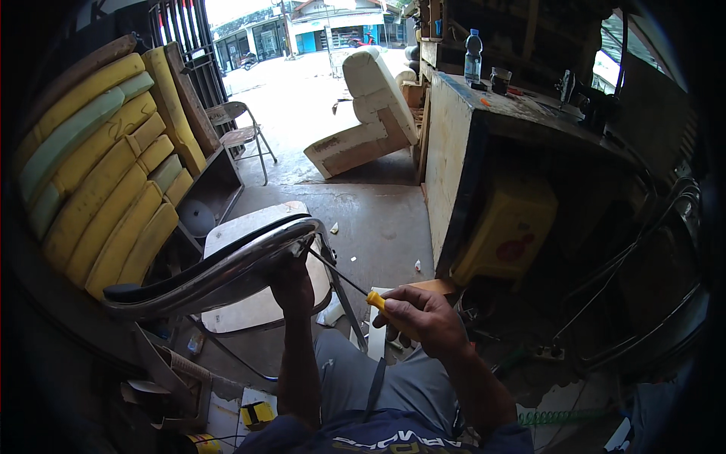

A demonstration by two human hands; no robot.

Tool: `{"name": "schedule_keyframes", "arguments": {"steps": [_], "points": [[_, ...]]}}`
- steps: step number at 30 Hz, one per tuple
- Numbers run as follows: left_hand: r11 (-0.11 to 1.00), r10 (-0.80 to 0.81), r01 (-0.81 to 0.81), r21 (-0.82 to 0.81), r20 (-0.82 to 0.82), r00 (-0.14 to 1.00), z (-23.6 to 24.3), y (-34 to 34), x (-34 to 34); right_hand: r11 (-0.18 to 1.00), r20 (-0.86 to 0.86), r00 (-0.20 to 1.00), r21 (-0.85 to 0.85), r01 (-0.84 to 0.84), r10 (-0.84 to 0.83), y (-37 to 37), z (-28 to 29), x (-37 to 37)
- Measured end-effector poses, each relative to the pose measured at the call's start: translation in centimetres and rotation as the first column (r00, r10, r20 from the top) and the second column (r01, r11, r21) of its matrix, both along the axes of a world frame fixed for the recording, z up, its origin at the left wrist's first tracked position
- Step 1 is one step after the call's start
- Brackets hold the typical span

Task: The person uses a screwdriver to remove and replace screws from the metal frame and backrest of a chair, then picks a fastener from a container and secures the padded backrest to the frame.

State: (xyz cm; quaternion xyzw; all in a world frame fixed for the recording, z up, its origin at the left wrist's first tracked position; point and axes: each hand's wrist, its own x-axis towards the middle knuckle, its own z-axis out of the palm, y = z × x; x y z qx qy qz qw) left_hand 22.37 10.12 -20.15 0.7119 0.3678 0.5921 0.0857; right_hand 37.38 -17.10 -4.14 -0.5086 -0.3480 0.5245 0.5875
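My right hand (427,318) is wrapped round the yellow handle of a screwdriver (376,300), in front of my lap. Its thin dark shaft slants up and left to the chromed tube of a chair frame (302,228), where the tip is hard to make out. From below, my left hand (293,284) grips that frame near its right end; the fingers are partly hidden. A dark, padded-looking part (204,265) runs along the curved tube, tilted out to the left. Beneath the frame is a pale chair seat (249,318) with metal legs.
Yellow and green foam cushions (113,181) lean in a stack at left. At right stands a workbench (454,151) carrying a plastic bottle (473,57) and a glass (500,80), with a yellow plastic stool (507,227) below. Farther off are a folding chair (240,136) and a tilted armchair (370,113).
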Motion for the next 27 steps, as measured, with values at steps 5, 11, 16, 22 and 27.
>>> {"name": "schedule_keyframes", "arguments": {"steps": [5, 11, 16, 22, 27], "points": [[0.838, -0.473, 0.539, 0.083, 0.603, 0.642, 3.0, -1.9, 1.0, 0.969, 0.530, 0.828, 0.239, 0.064, -0.186, -0.1, -0.7, -0.6], [0.615, -0.594, 0.739, 0.274, 0.777, 0.207, 4.0, -2.4, 1.1, 0.986, 0.270, 0.950, 0.086, 0.140, -0.159, 0.0, -1.2, -0.4], [0.917, -0.371, 0.398, 0.031, 0.435, 0.820, 0.8, -0.4, -0.4, 0.997, 0.276, 0.958, -0.010, 0.080, -0.075, 0.3, -0.7, -0.4], [0.974, -0.225, 0.226, -0.019, 0.046, 0.973, -0.2, 0.9, -1.8, 0.891, 0.771, 0.451, 0.425, 0.162, -0.450, 0.7, -1.4, -1.8], [0.881, -0.437, 0.472, -0.017, 0.348, 0.829, 2.3, -0.6, -1.2, 0.905, 0.872, 0.259, 0.370, 0.210, -0.417, 0.7, -1.3, -2.6]]}}
